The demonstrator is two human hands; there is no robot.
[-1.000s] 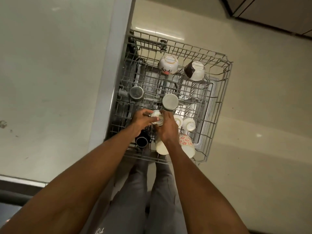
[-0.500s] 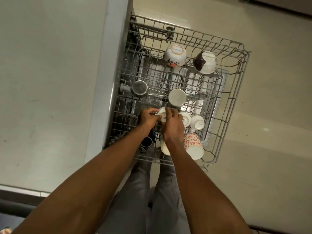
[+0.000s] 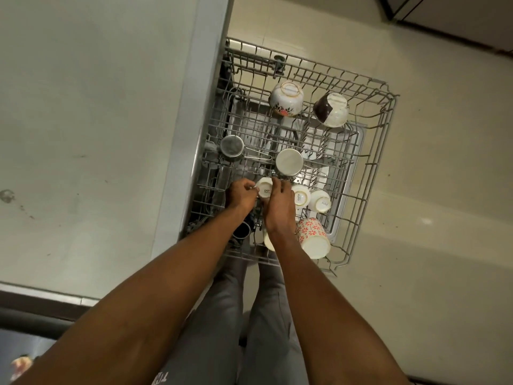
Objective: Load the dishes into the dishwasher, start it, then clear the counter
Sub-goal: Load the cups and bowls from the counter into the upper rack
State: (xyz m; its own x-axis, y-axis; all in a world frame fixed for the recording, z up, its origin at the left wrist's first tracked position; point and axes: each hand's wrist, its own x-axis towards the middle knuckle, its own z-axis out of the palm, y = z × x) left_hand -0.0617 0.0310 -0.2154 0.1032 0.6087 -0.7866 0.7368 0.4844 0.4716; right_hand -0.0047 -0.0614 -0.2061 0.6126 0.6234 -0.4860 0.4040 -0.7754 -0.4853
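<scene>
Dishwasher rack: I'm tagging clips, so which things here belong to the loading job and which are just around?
Job: left hand and right hand holding small white cup; wire rack; floral mug; steel strainer.

Around: countertop; floor.

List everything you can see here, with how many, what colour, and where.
rack: 1, grey wire, pulled out over floor
bowls: 2, white patterned and brown-white, upside down, far end
steel cups: 2, metal, mid rack
small white cups: 3, row near the hands, one held
floral mug: 1, white with red flowers, near end
black mug: 1, under left arm
counter: 1, pale, left
left hand: on held cup
right hand: on held cup
</scene>
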